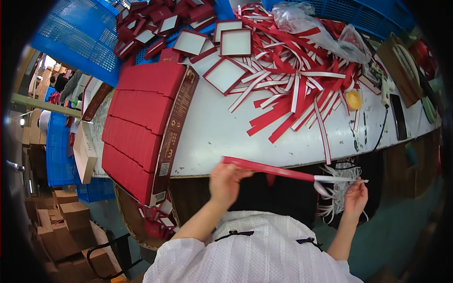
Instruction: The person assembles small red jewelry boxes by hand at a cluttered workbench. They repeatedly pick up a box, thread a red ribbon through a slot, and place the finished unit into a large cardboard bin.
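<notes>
A red ribbon strip (pixel 278 170) is stretched level in front of the table's near edge. At its left end my left hand (pixel 224 185) is closed, pinching the red tip. My right hand (pixel 356 197) is closed at the other side on the end of a narrow white strip (pixel 334 179), which runs on from the red one; a loose white curl hangs where they meet. Beside the right hand dangles a bunch of thin white strips (pixel 336 200). Beyond the hands, a heap of red and white ribbon strips (pixel 302 80) covers the table (pixel 212 146).
At left stands an open carton (pixel 177 127) packed with rows of red pieces (pixel 137 122). Red-rimmed white box parts (pixel 236 42) lie behind it, near a blue crate (pixel 85 37). A yellow round tub (pixel 353 100), a cable and a black phone-like slab (pixel 398 118) are at right.
</notes>
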A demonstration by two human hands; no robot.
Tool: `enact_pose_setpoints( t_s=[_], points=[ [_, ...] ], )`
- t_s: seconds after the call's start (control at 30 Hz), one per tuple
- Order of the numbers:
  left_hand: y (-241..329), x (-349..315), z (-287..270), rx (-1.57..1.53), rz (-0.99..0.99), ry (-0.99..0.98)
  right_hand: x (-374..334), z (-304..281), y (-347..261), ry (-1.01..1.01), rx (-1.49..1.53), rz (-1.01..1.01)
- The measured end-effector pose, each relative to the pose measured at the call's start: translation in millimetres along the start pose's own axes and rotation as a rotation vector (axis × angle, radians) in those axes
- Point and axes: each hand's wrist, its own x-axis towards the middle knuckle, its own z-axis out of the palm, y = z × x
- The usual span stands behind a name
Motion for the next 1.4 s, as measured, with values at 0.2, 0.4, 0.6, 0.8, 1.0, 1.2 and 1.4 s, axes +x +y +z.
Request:
enact_pose_setpoints(
  t_s=[0.2, 0.4, 0.6, 0.8, 1.0, 1.2, 1.4],
  points=[
    [70, 3, -27, -0.26, 0.196, 0.117, 58, -134, -71, 0.368, -0.184, -0.169],
    [66, -8, 7, 0.269, 0.12, -0.142, 22, -37, -15, 0.167, -2.332, -0.724],
    [27, 9, 77, 0.897, 0.241, -0.644, -82, 176, 89, -0.906, -1.74, -1.095],
    [36, 33, 81, 1.135, 0.643, -0.636, -72, 173, 77, -0.888, -1.544, -0.936],
    [45, 173, 10, 1.79, 1.156, -0.05, -76, 181, 31, -0.802, -0.565, -0.539],
    [51, 154, 12, 0.816, 0.531, 0.006, -75, 155, 42, -0.619, -0.937, -0.508],
    [49, 70, 53, -0.242, -0.089, -0.232, -65, 166, 89, -0.597, -1.096, -0.014]
  ],
)
